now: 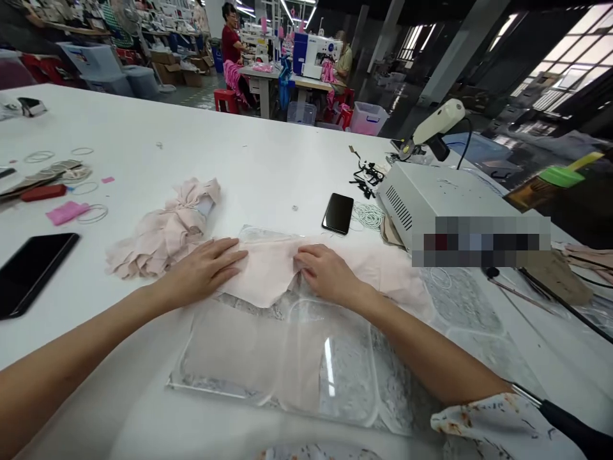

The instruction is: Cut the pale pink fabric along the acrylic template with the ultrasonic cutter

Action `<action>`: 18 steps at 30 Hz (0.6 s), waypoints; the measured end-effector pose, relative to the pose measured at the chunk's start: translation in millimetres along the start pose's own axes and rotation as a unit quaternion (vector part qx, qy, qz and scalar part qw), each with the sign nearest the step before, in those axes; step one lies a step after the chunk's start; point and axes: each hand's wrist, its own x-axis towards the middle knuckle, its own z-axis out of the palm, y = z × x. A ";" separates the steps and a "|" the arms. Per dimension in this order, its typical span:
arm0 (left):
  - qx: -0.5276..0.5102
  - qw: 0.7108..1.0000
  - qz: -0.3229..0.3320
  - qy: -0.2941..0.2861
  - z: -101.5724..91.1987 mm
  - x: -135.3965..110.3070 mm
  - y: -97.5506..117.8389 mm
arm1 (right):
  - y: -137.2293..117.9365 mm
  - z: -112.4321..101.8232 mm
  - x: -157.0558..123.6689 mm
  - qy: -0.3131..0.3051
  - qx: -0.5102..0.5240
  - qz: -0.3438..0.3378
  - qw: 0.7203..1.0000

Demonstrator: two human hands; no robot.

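Note:
A pale pink fabric piece point(261, 275) lies over the far part of a clear plastic template point(347, 364) on the white table. My left hand point(204, 271) rests flat on its left edge, fingers stretched out. At the right edge, the thumb and fingers of my right hand point(328, 271) pinch the same fabric. More light fabric point(234, 345) shows in the near part of the template. Left of the template sits a crumpled heap of pale pink fabric point(163, 233), and further fabric pieces point(387, 275) lie beyond my right wrist.
A grey metal box point(440, 191) stands at right, with a white hand-held cutter point(438, 128) behind it. One phone point(338, 213) lies beyond my right hand, another phone point(33, 268) at far left. A black-handled tool point(569, 421) is near my right elbow. People work at sewing machines point(318, 54) behind.

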 end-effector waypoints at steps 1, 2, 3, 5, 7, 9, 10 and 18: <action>0.000 1.000 0.015 0.025 -2.2 -0.6 2.6 | 2.0 -4.4 -5.6 0.014 0.002 0.000 1.000; -0.004 0.998 0.038 0.054 -5.2 -1.2 8.7 | 3.5 -10.3 -13.3 0.031 0.005 0.001 1.000; -0.010 0.994 0.069 0.081 -8.3 -2.0 18.5 | 4.6 -17.1 -22.8 0.045 0.009 0.004 0.999; -0.036 0.982 0.146 0.113 -12.7 -4.5 47.4 | 6.2 -30.9 -46.3 0.062 0.020 0.011 0.998; -0.065 0.973 0.203 0.085 -12.0 -7.2 81.3 | 9.1 -41.7 -71.9 0.062 0.027 0.013 0.998; -0.086 0.968 0.237 0.012 -6.4 -9.1 109.4 | 14.7 -48.9 -95.5 0.079 0.018 0.021 0.996; -0.090 0.964 0.248 -0.027 -2.6 -9.7 118.8 | 18.7 -51.6 -105.7 0.094 0.009 0.028 0.995; -0.078 0.967 0.218 -0.107 -4.4 -12.5 118.2 | 56.5 -64.4 -148.7 0.204 -0.095 0.057 0.973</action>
